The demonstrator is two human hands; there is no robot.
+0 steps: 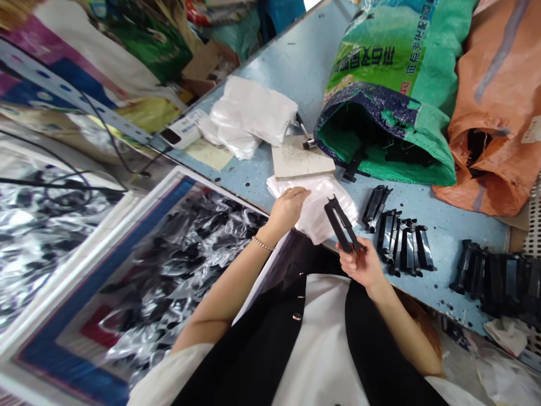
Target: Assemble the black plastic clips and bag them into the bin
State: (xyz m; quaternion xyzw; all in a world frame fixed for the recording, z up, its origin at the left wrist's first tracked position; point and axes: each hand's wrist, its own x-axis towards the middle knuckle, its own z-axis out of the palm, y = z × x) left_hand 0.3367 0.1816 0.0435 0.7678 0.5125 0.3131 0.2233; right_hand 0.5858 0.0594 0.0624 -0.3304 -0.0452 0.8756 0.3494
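My right hand (pixel 361 262) grips the lower end of a long black plastic part (pixel 337 226), which points up and away, with a narrow gap along its length. My left hand (pixel 291 207) is closed in a pinch at the top of a pile of clear plastic bags (pixel 323 211) at the table's near edge. The fingertips appear to hold a bag's edge. Just right of the black part lie several similar black parts (pixel 399 237) in a loose row.
Behind the bags a beige board (pixel 302 158) lies on the blue table (pixel 319 51). More clear bags (pixel 253 110) are stacked beyond. An open green sack (pixel 431 124) and an orange sack (pixel 499 129) stand at right. Left below is a crate (pixel 54 316) of bagged black parts.
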